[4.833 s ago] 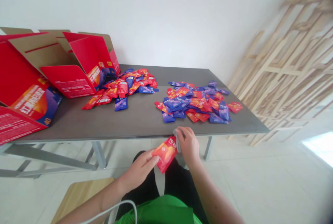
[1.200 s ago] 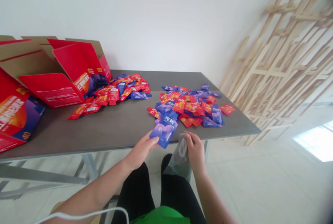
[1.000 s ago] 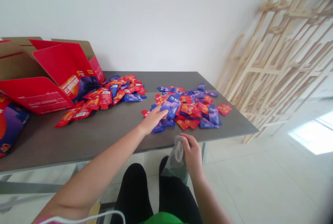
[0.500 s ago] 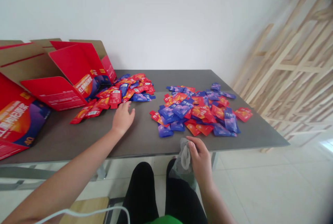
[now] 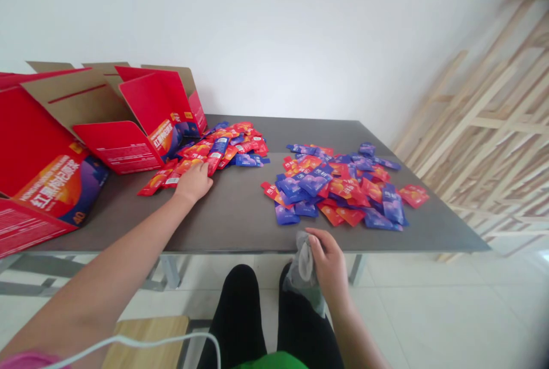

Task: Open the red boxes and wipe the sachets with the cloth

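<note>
Red packets (image 5: 155,179) could slide if the left hand (image 5: 195,182), its grip unclear, drags them, while the right hand (image 5: 330,259) pinches grey cloth (image 5: 297,270).

The sachets (image 5: 315,179) look like smooth plastic film with a light sheen. The grey bundle (image 5: 306,263) is thin and soft, cloth or plastic unclear. The boxes (image 5: 115,143) are cardboard, smooth printed red outside, matt brown inside. The tabletop (image 5: 240,214) is smooth and matt, the frames (image 5: 486,123) bare wood, the floor (image 5: 422,312) glossy tile.
</note>
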